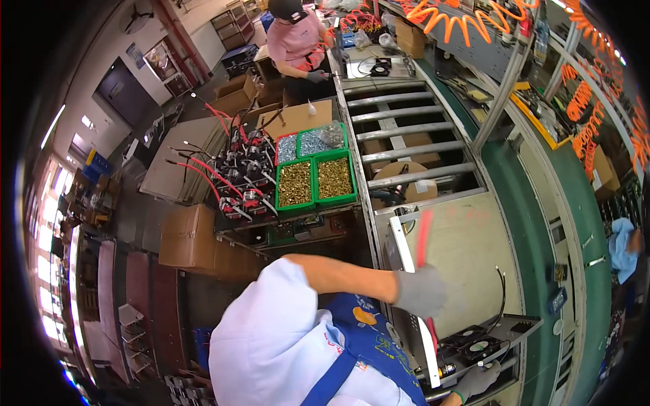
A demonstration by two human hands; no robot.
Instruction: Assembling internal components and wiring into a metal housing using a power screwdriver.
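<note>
Left hand [421,291] is mid-frame, right of center, grey glove, motion-blurred. It covers the middle of a long red strip [424,238] that shows above and below the glove; can't tell how firmly my fingers close on it. A white bar [401,247] runs lengthwise just beside the strip, partly hidden by that glove. Right hand [478,381], also gloved, is at the lower right, well apart from the left, at the near edge of a dark metal panel [516,328]; finger grip there unclear too. Panel carries black fans [479,348], and a black cable [504,298] stands up in a curve beside it. Pale surface [467,254] lies beyond, right of center, with metal rollers [415,152] above it in the frame. Middle of frame: two green bins [315,183] of small brass-colored parts; behind them a red bin [277,143] and another green one, both with silver parts. Left of those, a heap of black parts [247,159] with red cables, and below it a cardboard box [186,233]. Co-worker [296,40] in a pink top and dark cap is at the upper middle, one gloved hand near the line. Orange coiled hoses [467,24] hang at upper right.
</note>
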